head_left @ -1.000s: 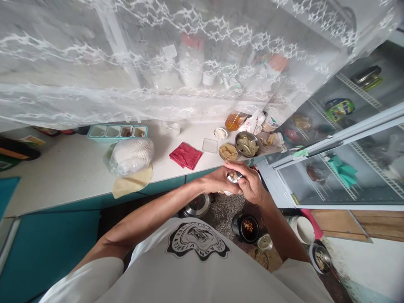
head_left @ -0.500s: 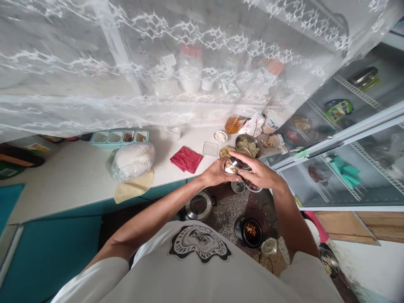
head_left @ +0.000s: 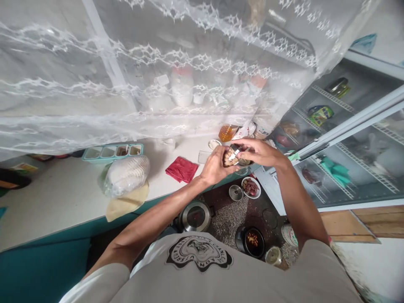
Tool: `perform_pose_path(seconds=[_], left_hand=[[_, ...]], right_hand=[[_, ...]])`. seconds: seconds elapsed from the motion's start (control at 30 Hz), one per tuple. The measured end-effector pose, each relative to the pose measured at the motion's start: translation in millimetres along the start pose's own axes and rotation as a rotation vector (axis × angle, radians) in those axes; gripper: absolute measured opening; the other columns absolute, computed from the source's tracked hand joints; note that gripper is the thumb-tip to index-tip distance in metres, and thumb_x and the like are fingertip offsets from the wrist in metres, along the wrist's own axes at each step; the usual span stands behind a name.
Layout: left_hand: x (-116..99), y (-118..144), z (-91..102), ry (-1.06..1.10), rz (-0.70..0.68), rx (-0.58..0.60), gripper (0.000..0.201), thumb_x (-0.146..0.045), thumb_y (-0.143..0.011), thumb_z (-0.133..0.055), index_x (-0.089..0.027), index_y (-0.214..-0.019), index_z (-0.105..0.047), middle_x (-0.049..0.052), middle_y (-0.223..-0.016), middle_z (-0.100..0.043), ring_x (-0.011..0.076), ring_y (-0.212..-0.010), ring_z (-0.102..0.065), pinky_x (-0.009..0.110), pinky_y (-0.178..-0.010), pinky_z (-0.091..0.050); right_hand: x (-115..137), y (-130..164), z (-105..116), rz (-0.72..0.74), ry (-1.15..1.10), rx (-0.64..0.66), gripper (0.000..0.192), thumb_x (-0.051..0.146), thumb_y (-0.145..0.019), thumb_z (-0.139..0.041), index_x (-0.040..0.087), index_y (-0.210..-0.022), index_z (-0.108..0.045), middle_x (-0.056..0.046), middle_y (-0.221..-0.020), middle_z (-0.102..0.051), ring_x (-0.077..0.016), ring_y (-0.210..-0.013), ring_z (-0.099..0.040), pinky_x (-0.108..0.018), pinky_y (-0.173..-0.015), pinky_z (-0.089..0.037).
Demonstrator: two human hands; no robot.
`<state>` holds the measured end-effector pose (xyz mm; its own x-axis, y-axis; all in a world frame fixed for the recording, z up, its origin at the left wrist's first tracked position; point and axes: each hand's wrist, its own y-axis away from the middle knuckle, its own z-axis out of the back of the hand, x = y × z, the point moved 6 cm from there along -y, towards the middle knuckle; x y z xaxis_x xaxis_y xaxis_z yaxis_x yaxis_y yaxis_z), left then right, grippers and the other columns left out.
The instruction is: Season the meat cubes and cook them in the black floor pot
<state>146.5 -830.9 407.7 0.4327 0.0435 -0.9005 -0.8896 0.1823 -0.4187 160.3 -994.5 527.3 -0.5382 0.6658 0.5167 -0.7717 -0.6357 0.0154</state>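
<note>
My left hand (head_left: 216, 164) is wrapped around a small clear jar (head_left: 229, 158) with tan, nut-like pieces inside. The fingers of my right hand (head_left: 260, 152) curl over the jar's dark, shiny lid (head_left: 235, 148). Whether the lid sits on the jar or is loose cannot be made out. Both hands are above the counter's front edge. Partly hidden behind my right hand is a bowl of slices (head_left: 245, 162). A small dish of white stuff (head_left: 214, 144) sits just beyond my left hand.
On the counter (head_left: 158, 168) lie a folded red cloth (head_left: 182, 169), a bagged white bundle (head_left: 128, 174), a compartment tray (head_left: 112, 152) and a bottle of amber liquid (head_left: 227, 133). Below are a lidded pan (head_left: 195, 216), a dark pot (head_left: 253, 242) and a bowl (head_left: 251, 187). A glass-front fridge (head_left: 341, 155) stands right.
My view has shifted, so the counter appears lower. The jar has turned and shows more of its contents. My right hand has moved up over the lid; the bowl below is now uncovered.
</note>
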Motion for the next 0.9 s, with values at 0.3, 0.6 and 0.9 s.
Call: perform_pose_path(seconds=[0.3,0.6,0.9], left_hand=[[-62.9,-34.3,17.6,-0.375,-0.533,-0.256,0.061,-0.057,-0.1,-0.081,-0.023,-0.146,-0.06,0.014,-0.134,-0.066,0.0331,-0.126,-0.062,0.049,-0.108,-0.057],[-50.5,-34.2,2.7,-0.335,-0.514,-0.114,0.061,-0.044,-0.099,-0.082,-0.023,-0.152,-0.06,0.014,-0.137,-0.062,0.0334,-0.13,-0.062,0.048,-0.11,-0.057],[-24.2,-30.2,-10.0,-0.328,-0.422,-0.093,0.061,-0.043,-0.097,-0.084,-0.025,-0.15,-0.06,0.013,-0.134,-0.062,0.034,-0.13,-0.061,0.051,-0.113,-0.056]], right_hand=[[38.5,13.7,49.9,0.18,-0.008,-0.274,0.064,0.047,-0.102,-0.079,0.031,-0.163,-0.066,-0.01,-0.156,-0.071,-0.0314,-0.13,-0.075,-0.045,-0.107,-0.067],[18.9,19.0,44.5,-0.141,0.213,-0.373,0.054,0.066,-0.105,-0.068,0.021,-0.13,-0.082,-0.01,-0.103,-0.084,-0.0295,-0.094,-0.079,-0.041,-0.09,-0.064],[6.4,21.8,26.0,-0.141,0.223,-0.264,0.059,0.062,-0.108,-0.064,0.025,-0.152,-0.074,-0.013,-0.13,-0.084,-0.0331,-0.111,-0.081,-0.046,-0.101,-0.064]])
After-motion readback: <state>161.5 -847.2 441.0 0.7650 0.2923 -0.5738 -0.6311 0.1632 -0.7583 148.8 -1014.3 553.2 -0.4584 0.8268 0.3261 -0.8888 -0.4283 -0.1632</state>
